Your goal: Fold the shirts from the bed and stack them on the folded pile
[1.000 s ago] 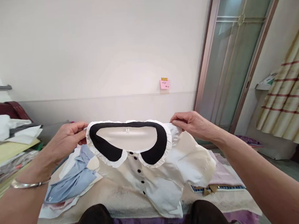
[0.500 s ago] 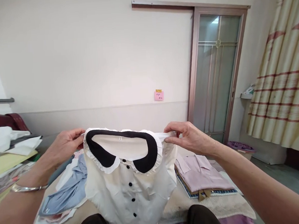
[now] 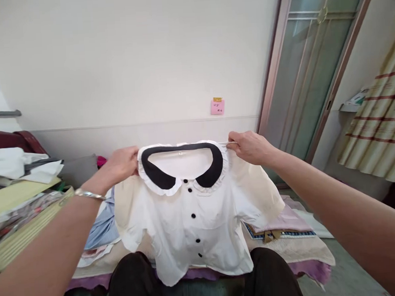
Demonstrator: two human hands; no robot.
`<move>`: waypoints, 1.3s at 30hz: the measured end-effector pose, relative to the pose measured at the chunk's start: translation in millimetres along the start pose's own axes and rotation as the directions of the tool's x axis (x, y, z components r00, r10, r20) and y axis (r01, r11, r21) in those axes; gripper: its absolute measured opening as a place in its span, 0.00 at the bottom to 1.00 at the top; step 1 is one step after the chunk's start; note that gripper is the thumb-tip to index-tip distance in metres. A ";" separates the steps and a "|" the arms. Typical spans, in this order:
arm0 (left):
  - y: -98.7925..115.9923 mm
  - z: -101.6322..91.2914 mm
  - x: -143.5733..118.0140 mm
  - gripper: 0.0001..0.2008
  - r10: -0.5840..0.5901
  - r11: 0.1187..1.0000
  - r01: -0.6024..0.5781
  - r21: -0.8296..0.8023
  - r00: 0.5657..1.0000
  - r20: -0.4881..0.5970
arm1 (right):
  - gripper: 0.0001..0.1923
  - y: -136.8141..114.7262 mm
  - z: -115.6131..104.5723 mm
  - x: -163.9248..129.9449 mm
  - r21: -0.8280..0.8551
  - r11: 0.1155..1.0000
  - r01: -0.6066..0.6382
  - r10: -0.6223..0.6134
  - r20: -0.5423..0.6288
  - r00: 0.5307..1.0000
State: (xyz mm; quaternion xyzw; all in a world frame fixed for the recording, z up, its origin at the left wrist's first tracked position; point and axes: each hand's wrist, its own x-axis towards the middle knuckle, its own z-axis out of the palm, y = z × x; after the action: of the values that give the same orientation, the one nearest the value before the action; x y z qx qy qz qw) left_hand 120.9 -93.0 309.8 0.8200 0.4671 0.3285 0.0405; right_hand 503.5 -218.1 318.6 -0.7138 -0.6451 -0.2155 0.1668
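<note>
Between both hands (image 3: 123, 163), frill-collared white blouse (image 3: 191, 220).

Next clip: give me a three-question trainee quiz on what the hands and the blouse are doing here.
1. True or false: the white blouse lies flat on the bed.
2. Which hand wears the bracelet: A left hand, B right hand?
3. Fill in: the blouse's collar is ____ with a white frilled edge.

Key
1. False: both hands hold it up by the shoulders, hanging with its buttoned front toward the camera.
2. A
3. black
</note>
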 end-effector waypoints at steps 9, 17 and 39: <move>12.5 71.7 100.9 0.16 0.015 0.848 0.054 0.527 0.992 -0.126 | 0.12 27.2 60.6 112.6 -0.053 0.992 -0.118 0.111 -0.128 0.986; 2.6 93.0 45.1 0.16 0.123 0.781 0.011 0.625 0.977 -0.171 | 0.11 42.4 94.3 63.8 -0.015 1.000 -0.006 0.000 -0.392 0.920; -110.7 298.8 -151.6 0.19 0.094 0.928 -0.274 0.252 0.828 0.552 | 0.12 2.9 320.0 -152.1 0.009 0.985 0.174 -0.159 0.460 0.874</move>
State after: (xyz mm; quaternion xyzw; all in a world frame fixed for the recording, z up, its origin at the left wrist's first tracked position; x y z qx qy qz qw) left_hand 158.5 -79.2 -40.8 0.9155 0.4021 0.0110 0.0018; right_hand 524.6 -182.4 -33.3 -0.6888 -0.7217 -0.0647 -0.0212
